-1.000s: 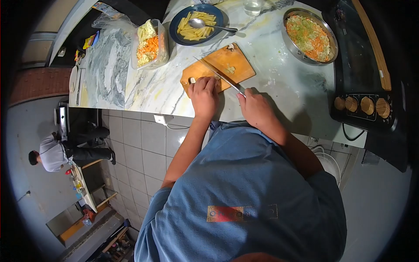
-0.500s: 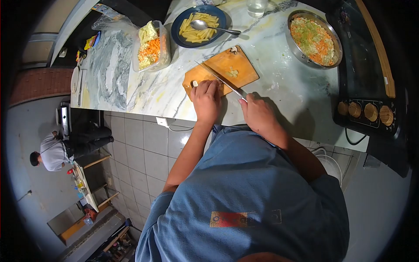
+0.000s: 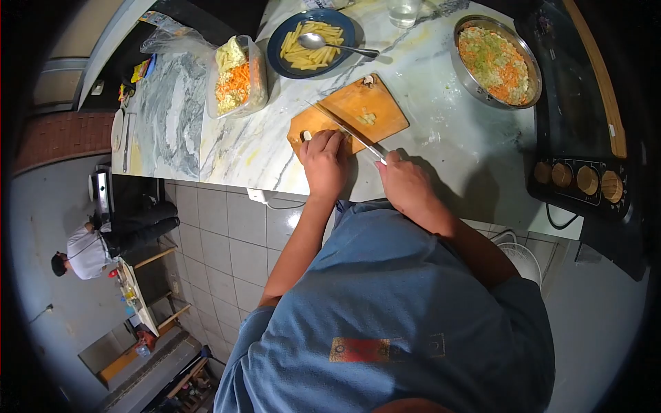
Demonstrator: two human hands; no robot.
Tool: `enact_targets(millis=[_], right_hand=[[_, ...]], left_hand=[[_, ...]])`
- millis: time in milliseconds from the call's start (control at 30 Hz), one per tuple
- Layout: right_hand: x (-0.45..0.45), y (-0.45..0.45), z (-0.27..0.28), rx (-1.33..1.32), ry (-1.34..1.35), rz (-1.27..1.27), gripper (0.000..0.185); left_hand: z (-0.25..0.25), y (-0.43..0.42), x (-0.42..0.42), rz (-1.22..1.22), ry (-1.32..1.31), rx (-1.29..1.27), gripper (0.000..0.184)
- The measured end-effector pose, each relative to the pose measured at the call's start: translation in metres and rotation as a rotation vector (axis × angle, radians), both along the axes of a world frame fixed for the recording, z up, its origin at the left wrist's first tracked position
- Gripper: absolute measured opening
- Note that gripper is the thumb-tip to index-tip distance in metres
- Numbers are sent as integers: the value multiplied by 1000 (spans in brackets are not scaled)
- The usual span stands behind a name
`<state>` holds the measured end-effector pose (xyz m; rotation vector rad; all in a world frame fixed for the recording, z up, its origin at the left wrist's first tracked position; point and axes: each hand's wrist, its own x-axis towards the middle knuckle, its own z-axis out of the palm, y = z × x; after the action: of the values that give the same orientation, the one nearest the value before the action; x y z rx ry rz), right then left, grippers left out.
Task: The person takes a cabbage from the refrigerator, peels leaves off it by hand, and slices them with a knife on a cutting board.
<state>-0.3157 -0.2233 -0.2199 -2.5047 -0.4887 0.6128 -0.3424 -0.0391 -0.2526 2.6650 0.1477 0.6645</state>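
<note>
Head view: the right hand [image 3: 410, 182] grasps the knife [image 3: 354, 133] by its handle beside the near edge of the board [image 3: 387, 110], the blade slanting over the board. The left hand [image 3: 326, 165] sits with bent fingers on the board's near side, left of the handle; I cannot tell whether it pinches anything, since the fingers hide what is beneath. Pale bits [image 3: 366, 119] lie on the board, right of the blade, and a dark scrap [image 3: 368, 80] at its far corner. Beyond the board stands the plate [image 3: 275, 49] with sticks [image 3: 306, 59] and a spoon [image 3: 312, 40]; left of the board, the tub [image 3: 259, 76]; right, the pan [image 3: 472, 87].
</note>
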Motion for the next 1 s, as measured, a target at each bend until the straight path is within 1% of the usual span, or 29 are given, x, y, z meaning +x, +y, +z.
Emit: enact_targets(millis=[167, 600, 700, 800, 1000], right_hand=[[0, 2, -1, 11, -5, -3, 36], [6, 5, -3, -51, 55, -3, 38], [7, 6, -8, -65, 53, 14, 38], [7, 5, -2, -73, 41, 19, 37], [8, 8, -5, -44, -3, 24, 36]], left_hand=[[-2, -1, 0, 13, -23, 29, 14], [1, -2, -2, 13, -10, -17, 15], [-1, -1, 0, -8, -40, -13, 16], [-1, -4, -2, 26, -20, -2, 18], [1, -2, -3, -8, -5, 9, 19]])
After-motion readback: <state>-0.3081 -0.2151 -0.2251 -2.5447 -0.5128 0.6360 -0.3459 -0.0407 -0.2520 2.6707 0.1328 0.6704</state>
